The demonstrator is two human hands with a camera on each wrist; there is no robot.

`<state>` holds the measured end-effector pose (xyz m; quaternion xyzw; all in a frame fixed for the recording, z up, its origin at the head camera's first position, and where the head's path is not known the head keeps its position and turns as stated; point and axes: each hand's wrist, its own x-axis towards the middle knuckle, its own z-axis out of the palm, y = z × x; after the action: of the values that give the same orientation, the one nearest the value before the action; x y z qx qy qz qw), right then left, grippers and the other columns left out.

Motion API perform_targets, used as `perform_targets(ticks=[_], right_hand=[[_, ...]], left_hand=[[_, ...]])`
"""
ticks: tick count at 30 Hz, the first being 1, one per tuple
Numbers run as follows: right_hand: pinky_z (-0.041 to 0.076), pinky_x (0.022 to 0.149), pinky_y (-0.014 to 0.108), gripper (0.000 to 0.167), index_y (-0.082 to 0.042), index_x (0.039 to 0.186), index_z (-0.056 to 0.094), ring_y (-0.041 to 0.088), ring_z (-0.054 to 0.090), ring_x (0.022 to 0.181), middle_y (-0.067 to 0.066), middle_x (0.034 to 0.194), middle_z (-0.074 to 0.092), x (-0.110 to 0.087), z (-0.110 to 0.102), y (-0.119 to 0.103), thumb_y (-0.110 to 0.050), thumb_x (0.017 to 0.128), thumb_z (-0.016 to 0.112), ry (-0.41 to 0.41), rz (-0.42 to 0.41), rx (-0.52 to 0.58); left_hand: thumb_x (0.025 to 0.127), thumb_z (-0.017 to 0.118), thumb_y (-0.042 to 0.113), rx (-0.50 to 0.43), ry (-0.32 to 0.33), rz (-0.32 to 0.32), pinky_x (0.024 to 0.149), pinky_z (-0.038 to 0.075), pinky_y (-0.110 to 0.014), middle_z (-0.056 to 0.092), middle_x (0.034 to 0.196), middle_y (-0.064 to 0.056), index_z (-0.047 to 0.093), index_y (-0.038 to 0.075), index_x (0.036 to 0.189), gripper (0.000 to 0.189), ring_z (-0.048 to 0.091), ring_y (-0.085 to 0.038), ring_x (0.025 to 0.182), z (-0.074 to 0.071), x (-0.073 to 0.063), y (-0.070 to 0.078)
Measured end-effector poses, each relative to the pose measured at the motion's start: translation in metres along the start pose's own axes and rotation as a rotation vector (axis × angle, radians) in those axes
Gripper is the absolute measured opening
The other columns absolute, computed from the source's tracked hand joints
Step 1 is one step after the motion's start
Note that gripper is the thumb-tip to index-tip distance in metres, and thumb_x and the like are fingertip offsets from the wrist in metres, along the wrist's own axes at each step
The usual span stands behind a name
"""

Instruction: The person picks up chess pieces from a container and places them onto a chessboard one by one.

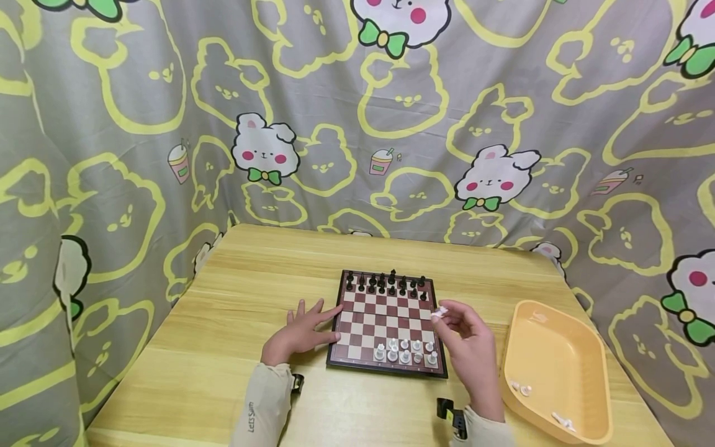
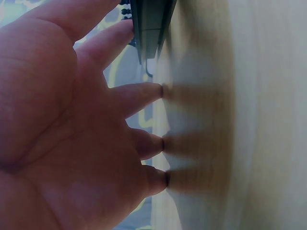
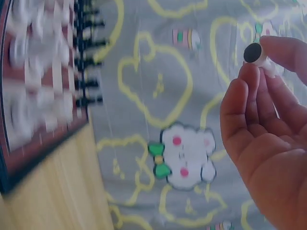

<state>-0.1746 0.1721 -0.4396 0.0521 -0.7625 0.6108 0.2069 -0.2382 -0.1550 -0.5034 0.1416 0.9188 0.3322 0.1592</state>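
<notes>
A red-and-cream chessboard [image 1: 357,338] lies on the wooden table, with black chess pieces [image 1: 393,290] in two rows along its far side. Several white chess pieces [image 1: 404,356] stand at the right part of its near side. My left hand [image 1: 296,338] spreads its fingers at the board's left edge, thumb and index finger against it; the other fingertips [image 2: 156,91] rest on the tabletop. Over the board's right edge, my right hand [image 1: 472,347] pinches a white chess piece [image 1: 439,313] between thumb and fingers. Its dark round base [image 3: 253,52] faces the right wrist camera.
To the right of the board stands a yellow plastic tray [image 1: 558,366]. A few small white pieces [image 1: 524,390] lie inside it, and a longer white one [image 1: 563,423] near its front. A patterned curtain [image 1: 335,124] hangs behind the table [image 1: 223,298] and at both sides.
</notes>
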Motion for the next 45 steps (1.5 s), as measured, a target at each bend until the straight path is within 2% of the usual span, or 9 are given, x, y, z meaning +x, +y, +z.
perform_targets(ticks=[7, 11, 15, 22, 27, 34, 38, 45], right_hand=[[0.056, 0.076, 0.022, 0.029, -0.006, 0.116, 0.073, 0.015, 0.063, 0.083, 0.006, 0.091, 0.067, -0.004, 0.031, -0.008, 0.000, 0.089, 0.079, -0.101, -0.042, -0.021], [0.057, 0.076, 0.024, 0.030, -0.008, 0.116, 0.073, 0.016, 0.063, 0.084, 0.003, 0.091, 0.067, -0.006, 0.044, -0.010, 0.000, 0.088, 0.080, -0.149, -0.054, -0.031], [0.056, 0.074, 0.024, 0.029, -0.009, 0.114, 0.073, 0.016, 0.063, 0.084, 0.001, 0.091, 0.067, -0.008, 0.055, -0.012, 0.001, 0.087, 0.080, -0.179, -0.061, -0.038], [0.058, 0.076, 0.031, 0.030, -0.011, 0.111, 0.074, 0.011, 0.064, 0.079, -0.007, 0.087, 0.068, -0.011, 0.071, -0.013, 0.001, 0.085, 0.082, -0.211, -0.139, -0.091], [0.059, 0.077, 0.032, 0.029, -0.010, 0.114, 0.074, 0.012, 0.064, 0.082, -0.006, 0.090, 0.068, -0.015, 0.082, -0.013, -0.003, 0.086, 0.081, -0.256, -0.153, -0.094], [0.059, 0.075, 0.035, 0.030, -0.014, 0.112, 0.074, 0.010, 0.064, 0.082, -0.009, 0.089, 0.068, -0.018, 0.092, -0.014, -0.004, 0.085, 0.081, -0.295, -0.142, -0.102], [0.059, 0.076, 0.032, 0.030, -0.016, 0.112, 0.074, 0.010, 0.065, 0.083, -0.006, 0.090, 0.069, -0.019, 0.094, -0.014, -0.003, 0.085, 0.081, -0.302, -0.152, -0.096], [0.058, 0.080, 0.031, 0.029, -0.010, 0.114, 0.073, 0.013, 0.065, 0.086, -0.002, 0.094, 0.071, -0.021, 0.098, -0.018, -0.002, 0.087, 0.079, -0.342, -0.162, -0.078]], left_hand=[[0.100, 0.067, 0.042, 0.003, 0.004, 0.003, 0.115, -0.008, -0.077, 0.015, 0.169, -0.026, 0.043, 0.028, 0.160, 0.066, -0.010, -0.061, 0.149, 0.000, 0.000, 0.001], [0.100, 0.067, 0.042, 0.004, 0.006, 0.000, 0.115, -0.008, -0.077, 0.015, 0.169, -0.027, 0.043, 0.028, 0.159, 0.066, -0.010, -0.061, 0.149, -0.001, -0.001, 0.002], [0.100, 0.067, 0.042, 0.007, 0.005, -0.003, 0.115, -0.007, -0.077, 0.016, 0.169, -0.027, 0.043, 0.028, 0.160, 0.066, -0.010, -0.061, 0.149, -0.001, -0.001, 0.003], [0.099, 0.068, 0.043, 0.013, 0.007, -0.011, 0.114, -0.006, -0.078, 0.017, 0.168, -0.027, 0.043, 0.029, 0.159, 0.066, -0.009, -0.062, 0.149, -0.002, -0.001, 0.003], [0.100, 0.067, 0.043, 0.010, 0.009, -0.011, 0.114, -0.006, -0.078, 0.017, 0.168, -0.027, 0.044, 0.029, 0.159, 0.065, -0.009, -0.062, 0.149, -0.001, -0.001, 0.002], [0.099, 0.067, 0.045, 0.020, 0.010, -0.001, 0.114, -0.006, -0.078, 0.018, 0.168, -0.027, 0.044, 0.029, 0.159, 0.066, -0.008, -0.062, 0.149, 0.000, -0.001, 0.001], [0.099, 0.067, 0.046, 0.023, 0.012, 0.003, 0.114, -0.005, -0.078, 0.018, 0.168, -0.028, 0.044, 0.029, 0.159, 0.066, -0.007, -0.063, 0.149, 0.000, -0.001, 0.001], [0.100, 0.066, 0.046, 0.033, 0.015, 0.002, 0.114, -0.004, -0.079, 0.019, 0.168, -0.028, 0.044, 0.028, 0.159, 0.066, -0.006, -0.064, 0.148, -0.001, -0.001, 0.000]])
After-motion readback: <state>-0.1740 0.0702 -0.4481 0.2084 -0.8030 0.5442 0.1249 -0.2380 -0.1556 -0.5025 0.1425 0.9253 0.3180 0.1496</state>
